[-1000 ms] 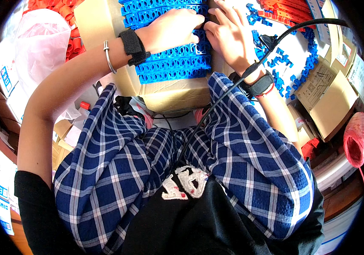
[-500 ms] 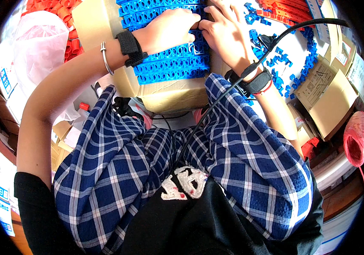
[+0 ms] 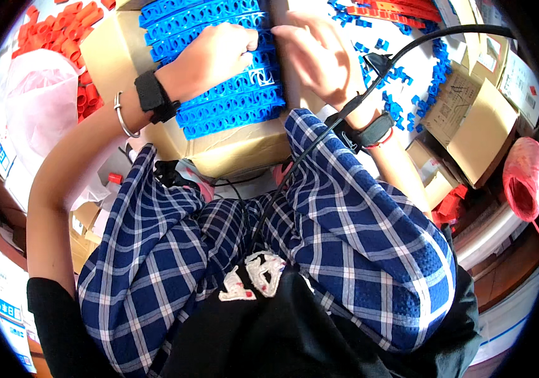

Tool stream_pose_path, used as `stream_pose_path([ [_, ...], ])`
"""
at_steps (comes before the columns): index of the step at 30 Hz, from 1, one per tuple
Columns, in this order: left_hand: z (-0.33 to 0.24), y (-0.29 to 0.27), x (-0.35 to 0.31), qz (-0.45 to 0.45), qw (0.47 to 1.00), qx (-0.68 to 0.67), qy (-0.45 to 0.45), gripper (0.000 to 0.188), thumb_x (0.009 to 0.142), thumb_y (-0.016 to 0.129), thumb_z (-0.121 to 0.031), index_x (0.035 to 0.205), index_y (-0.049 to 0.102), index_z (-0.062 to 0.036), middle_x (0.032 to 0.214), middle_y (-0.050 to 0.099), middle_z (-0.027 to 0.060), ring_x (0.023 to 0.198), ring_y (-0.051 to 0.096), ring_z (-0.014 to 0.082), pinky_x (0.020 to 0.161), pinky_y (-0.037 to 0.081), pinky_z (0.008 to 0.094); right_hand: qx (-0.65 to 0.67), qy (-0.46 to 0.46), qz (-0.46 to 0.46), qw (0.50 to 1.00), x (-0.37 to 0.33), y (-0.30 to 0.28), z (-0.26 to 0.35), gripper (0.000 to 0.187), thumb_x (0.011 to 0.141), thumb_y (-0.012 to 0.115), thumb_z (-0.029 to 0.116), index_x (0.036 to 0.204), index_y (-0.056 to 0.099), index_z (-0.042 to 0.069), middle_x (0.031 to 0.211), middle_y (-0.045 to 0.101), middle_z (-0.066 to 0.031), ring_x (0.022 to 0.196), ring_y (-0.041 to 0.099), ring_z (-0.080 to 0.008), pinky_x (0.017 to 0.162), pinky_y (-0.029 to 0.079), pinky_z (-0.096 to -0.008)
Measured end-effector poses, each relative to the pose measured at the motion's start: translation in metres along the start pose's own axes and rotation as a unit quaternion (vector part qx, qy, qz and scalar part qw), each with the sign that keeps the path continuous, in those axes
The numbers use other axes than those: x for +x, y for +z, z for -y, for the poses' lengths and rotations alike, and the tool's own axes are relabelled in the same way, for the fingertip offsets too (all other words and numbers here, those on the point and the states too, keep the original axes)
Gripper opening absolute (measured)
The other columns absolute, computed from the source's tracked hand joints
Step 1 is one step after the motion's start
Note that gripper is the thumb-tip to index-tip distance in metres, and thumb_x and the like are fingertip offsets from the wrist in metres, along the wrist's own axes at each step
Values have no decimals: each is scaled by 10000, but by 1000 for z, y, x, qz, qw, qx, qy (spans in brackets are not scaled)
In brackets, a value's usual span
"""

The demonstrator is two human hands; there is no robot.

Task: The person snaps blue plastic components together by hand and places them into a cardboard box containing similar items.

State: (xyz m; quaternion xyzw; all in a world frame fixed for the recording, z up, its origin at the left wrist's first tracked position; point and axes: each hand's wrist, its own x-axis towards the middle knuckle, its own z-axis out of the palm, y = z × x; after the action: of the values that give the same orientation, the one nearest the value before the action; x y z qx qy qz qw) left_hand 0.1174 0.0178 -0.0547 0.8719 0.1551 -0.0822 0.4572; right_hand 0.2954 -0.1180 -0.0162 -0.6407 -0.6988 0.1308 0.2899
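Rows of blue plastic pipe clips [image 3: 232, 113] fill an open cardboard box [image 3: 241, 151] between my knees. Over these rows lies my left hand [image 3: 209, 60], its fingers curled in; whatever they grip, if anything, is hidden. At the box's right side my right hand [image 3: 320, 57] is slightly blurred, with its fingers apart and nothing seen in them. A small gap separates the two hands.
Loose blue clips [image 3: 398, 75] and red strips [image 3: 395, 9] lie to the right, red tube pieces [image 3: 62, 38] to the far left. A black cable [image 3: 433, 41] crosses above my right forearm. Another open carton [image 3: 480, 126] stands at right.
My hands have drawn apart, where before their fingertips met over the clips. The whole view has shifted, so the box now appears farther left.
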Motion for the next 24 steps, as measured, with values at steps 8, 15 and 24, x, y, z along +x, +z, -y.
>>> stream_pose_path([
  [8,-10,-5,4,-35,997,-5,61,201,813,656,-119,964,587,-6,884,636,165,857,638,319,753,514,385,-176,326,-50,927,-95,-36,-82,729,823,702,399,1357,412,-4,1293,450,-309,1176,484,-471,971,436,-497],
  [15,-10,-9,12,-73,994,3,76,193,817,659,-140,950,590,-18,856,628,126,795,630,284,716,508,363,-139,495,38,857,-94,-36,-113,1052,662,754,647,1402,371,6,1303,442,-344,1228,458,-466,984,430,-508],
  [24,-16,-17,16,-78,996,-8,49,135,841,644,-131,922,625,-25,844,651,97,726,630,217,688,523,319,-147,339,11,929,-81,-6,-85,604,719,790,345,1240,550,153,1145,507,-213,1075,517,-385,919,444,-501],
])
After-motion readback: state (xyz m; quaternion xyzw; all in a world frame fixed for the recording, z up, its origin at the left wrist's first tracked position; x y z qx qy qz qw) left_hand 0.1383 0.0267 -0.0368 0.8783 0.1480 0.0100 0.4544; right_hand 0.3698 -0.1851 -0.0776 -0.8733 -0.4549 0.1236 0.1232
